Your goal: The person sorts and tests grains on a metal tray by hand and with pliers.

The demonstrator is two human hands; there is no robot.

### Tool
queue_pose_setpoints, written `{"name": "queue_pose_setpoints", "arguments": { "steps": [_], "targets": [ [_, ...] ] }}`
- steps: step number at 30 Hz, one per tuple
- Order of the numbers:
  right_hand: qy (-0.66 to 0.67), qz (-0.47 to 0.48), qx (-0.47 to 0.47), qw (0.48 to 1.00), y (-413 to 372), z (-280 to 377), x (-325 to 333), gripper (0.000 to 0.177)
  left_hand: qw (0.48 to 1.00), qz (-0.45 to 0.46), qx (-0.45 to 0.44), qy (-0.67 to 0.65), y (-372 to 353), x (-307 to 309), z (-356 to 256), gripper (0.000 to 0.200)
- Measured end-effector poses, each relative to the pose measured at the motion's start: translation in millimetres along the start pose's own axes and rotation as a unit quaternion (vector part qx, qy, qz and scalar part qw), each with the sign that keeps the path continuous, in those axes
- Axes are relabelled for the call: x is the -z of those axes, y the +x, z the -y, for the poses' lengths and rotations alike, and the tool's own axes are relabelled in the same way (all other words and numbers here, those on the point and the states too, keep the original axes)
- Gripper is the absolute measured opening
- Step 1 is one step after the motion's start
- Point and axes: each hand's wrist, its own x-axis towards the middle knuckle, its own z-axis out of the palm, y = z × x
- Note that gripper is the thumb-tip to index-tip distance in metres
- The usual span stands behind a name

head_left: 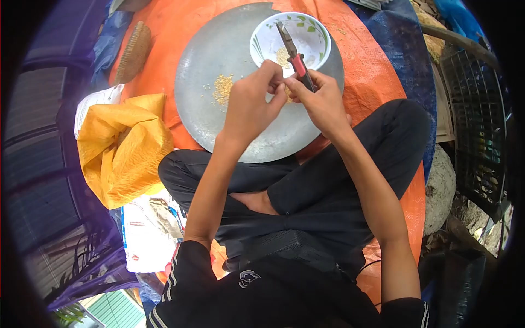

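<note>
My right hand (321,104) is closed around a hand cutter (297,61) with a long metal head and a red and black handle. The cutter's head points up and away, over the bowl. My left hand (254,98) is beside it, thumb and fingertips pinched close to my right fingertips; what they hold, if anything, is too small to make out. Under both hands lies a round grey metal tray (202,65). On it stands a white bowl (261,34) with green leaf patterns, with pale grains inside. A small pile of yellow grains (222,89) is spread on the tray to the left.
An orange tarp (372,54) covers the ground, my crossed legs on it. A yellow sack (126,147) sits at the left, with a brush (133,53) beyond it. A black plastic crate (473,115) and a rounded stone (439,180) are at the right.
</note>
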Motion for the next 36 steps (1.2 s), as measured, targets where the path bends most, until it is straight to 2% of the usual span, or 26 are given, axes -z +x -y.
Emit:
{"name": "queue_pose_setpoints", "arguments": {
  "steps": [4, 8, 10, 11, 13, 14, 16, 26, 36],
  "targets": [
    [-0.01, 0.014, 0.016, 1.0, -3, -1, -2, 0.019, 0.998, -0.001, -0.017, 0.064, -9, -1, -5, 0.025],
    [0.003, 0.021, 0.018, 1.0, -5, -3, -3, 0.016, 0.999, -0.036, 0.017, 0.029, -14, -4, -14, 0.025],
    [0.026, 0.023, 0.02, 0.999, -7, 0, -5, 0.016, 0.991, -0.072, 0.089, -0.066, -15, -4, -19, 0.021],
    [0.05, 0.026, 0.02, 0.998, -8, 1, -6, 0.016, 0.991, -0.073, 0.087, -0.065, -15, -4, -19, 0.021],
    [0.057, 0.035, 0.024, 0.997, -8, 3, -5, 0.016, 0.984, -0.066, 0.141, -0.088, -16, -1, -18, 0.014],
    [0.065, 0.043, 0.025, 0.997, -8, 4, -5, 0.016, 0.984, -0.067, 0.14, -0.086, -17, 2, -19, 0.014],
    [0.066, 0.046, 0.031, 0.996, -8, 3, -5, 0.016, 0.973, -0.021, 0.203, -0.111, -18, 7, -23, 0.012],
    [0.006, 0.04, 0.08, 0.996, -7, -3, -6, 0.015, 0.974, -0.03, 0.196, -0.105, -17, 7, -24, 0.011],
    [-0.021, -0.001, 0.069, 0.997, -7, -3, -8, 0.015, 0.98, -0.064, 0.166, -0.087, -16, -8, -17, 0.011]
  ]
}}
